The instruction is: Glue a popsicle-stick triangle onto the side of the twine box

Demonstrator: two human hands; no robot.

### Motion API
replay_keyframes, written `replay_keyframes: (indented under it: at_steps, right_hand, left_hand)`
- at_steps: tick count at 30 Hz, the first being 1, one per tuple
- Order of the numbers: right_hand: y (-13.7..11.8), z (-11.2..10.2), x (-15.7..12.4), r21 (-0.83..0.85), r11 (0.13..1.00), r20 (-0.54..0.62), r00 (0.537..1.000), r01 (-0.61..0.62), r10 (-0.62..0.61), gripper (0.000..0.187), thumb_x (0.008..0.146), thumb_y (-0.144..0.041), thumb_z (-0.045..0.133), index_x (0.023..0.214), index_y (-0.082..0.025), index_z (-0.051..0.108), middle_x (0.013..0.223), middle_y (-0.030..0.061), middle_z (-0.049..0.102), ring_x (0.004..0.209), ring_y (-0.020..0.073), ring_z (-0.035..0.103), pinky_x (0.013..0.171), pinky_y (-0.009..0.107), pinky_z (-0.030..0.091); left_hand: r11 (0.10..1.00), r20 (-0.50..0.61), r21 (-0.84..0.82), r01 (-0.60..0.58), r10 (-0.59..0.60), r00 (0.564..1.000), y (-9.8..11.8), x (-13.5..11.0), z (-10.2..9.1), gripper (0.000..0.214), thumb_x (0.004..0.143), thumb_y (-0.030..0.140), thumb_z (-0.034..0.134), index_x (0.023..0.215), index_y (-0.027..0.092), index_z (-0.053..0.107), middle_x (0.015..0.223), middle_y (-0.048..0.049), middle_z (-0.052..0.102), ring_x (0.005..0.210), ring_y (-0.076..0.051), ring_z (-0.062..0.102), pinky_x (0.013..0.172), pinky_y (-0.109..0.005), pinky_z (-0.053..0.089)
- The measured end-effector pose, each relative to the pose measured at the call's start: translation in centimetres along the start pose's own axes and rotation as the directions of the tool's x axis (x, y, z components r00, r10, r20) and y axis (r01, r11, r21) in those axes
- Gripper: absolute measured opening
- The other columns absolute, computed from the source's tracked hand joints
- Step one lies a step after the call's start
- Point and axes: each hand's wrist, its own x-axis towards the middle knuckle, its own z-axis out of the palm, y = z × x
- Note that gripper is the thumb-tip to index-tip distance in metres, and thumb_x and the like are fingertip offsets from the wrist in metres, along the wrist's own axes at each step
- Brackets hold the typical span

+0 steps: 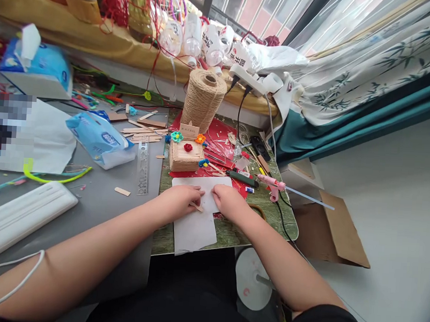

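Both hands were at work low over a white sheet [195, 235] near the front edge of the green table [164, 240]. Left hand [184, 201]: fingers curled, nearly closed, with a small wood strip [196, 206] pinched at the thumb, its end showing just above the sheet. Right hand [228, 200]: fingers bent inward, knuckles up, tips at the sheet's right part — could not tell whether it gripped anything, the fingers being hidden. The two hands faced each other, a narrow gap between them. Just beyond the sheet sat a twine-sided box [183, 165], slatted on top, with a red flower [188, 147] on it, an orange flower [200, 138] at the back, and a blue flower [203, 163] at its right front corner. A twine spool [204, 102] stood upright behind the box. To the right, a pink glue gun [273, 185] lay near the table's edge, a pale glue stick [309, 198] jutting out of it; a green-handled tool [242, 177] lay between it and the box. Left of the box, on the grey surface: a clear ruler [143, 171], a heap of slats [147, 131] — and a blue wipes pack [99, 140], tilted.
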Motion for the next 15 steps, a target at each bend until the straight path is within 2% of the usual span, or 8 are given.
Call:
replay_keyframes:
  at_steps: [3,8,9,11,13,15]
  right_hand:
    - [0.0,-0.8,-1.7,-0.007,1.000,0.042,0.999,0.012,-0.012,0.017,0.098,-0.013,0.056,0.090,-0.017,0.070,0.088,0.0084,0.074,0.079,0.0201,0.065,0.070,0.028,0.039]
    - [1.1,-3.7,-3.0,0.011,0.999,0.227,0.973,0.031,-0.032,0.015,0.087,-0.009,0.067,0.082,-0.020,0.075,0.081,0.0055,0.076,0.074,0.0199,0.067,0.067,0.028,0.041]
    - [1.2,-4.3,-2.8,0.049,0.998,0.212,0.976,0.029,-0.039,0.016,0.088,-0.009,0.066,0.085,-0.020,0.077,0.084,0.0053,0.078,0.077,0.0202,0.068,0.069,0.028,0.043]
    - [1.1,-4.8,-1.7,0.131,0.991,0.079,0.997,0.012,-0.022,0.017,0.093,-0.012,0.063,0.096,-0.021,0.078,0.095,0.0058,0.079,0.086,0.0209,0.071,0.077,0.029,0.048]
    - [0.5,-4.1,-0.2,0.158,0.987,-0.107,0.994,-0.015,0.033,0.018,0.098,-0.016,0.059,0.106,-0.019,0.075,0.105,0.0083,0.079,0.096,0.0217,0.071,0.085,0.030,0.050]
    - [-0.4,-2.6,1.2,0.096,0.994,-0.206,0.976,-0.046,0.065,0.019,0.100,-0.015,0.054,0.106,-0.016,0.072,0.109,0.0122,0.077,0.102,0.0225,0.069,0.090,0.031,0.049]
  left_hand:
    - [1.000,-0.003,0.004,-0.006,0.006,1.000,0.1,-0.1,-0.1,0.007,0.083,0.016,0.072,0.083,0.022,0.073,0.140,-0.0038,0.069,0.141,-0.029,0.057,0.115,-0.044,0.049]
    - [0.999,-0.005,0.044,-0.027,0.027,1.000,0.1,-0.3,-0.4,0.004,0.084,0.020,0.073,0.081,0.022,0.071,0.140,-0.0061,0.069,0.140,-0.030,0.058,0.112,-0.044,0.050]
    - [0.998,-0.012,0.045,-0.037,0.037,0.999,0.1,-0.4,-0.4,0.004,0.084,0.021,0.074,0.081,0.022,0.072,0.139,-0.0066,0.070,0.139,-0.030,0.058,0.112,-0.044,0.050]
    - [0.997,-0.041,0.040,-0.066,0.068,0.997,-0.1,-0.4,-0.2,0.004,0.084,0.021,0.075,0.081,0.021,0.072,0.137,-0.0075,0.071,0.138,-0.030,0.059,0.112,-0.043,0.051]
    - [0.996,-0.070,0.024,-0.082,0.083,0.994,-0.4,-0.4,0.1,0.005,0.082,0.019,0.076,0.082,0.021,0.072,0.136,-0.0085,0.072,0.137,-0.031,0.060,0.113,-0.045,0.051]
    - [0.997,-0.077,0.007,-0.073,0.074,0.994,-0.6,-0.2,0.4,0.007,0.080,0.016,0.076,0.082,0.021,0.072,0.136,-0.0101,0.072,0.137,-0.033,0.060,0.112,-0.048,0.051]
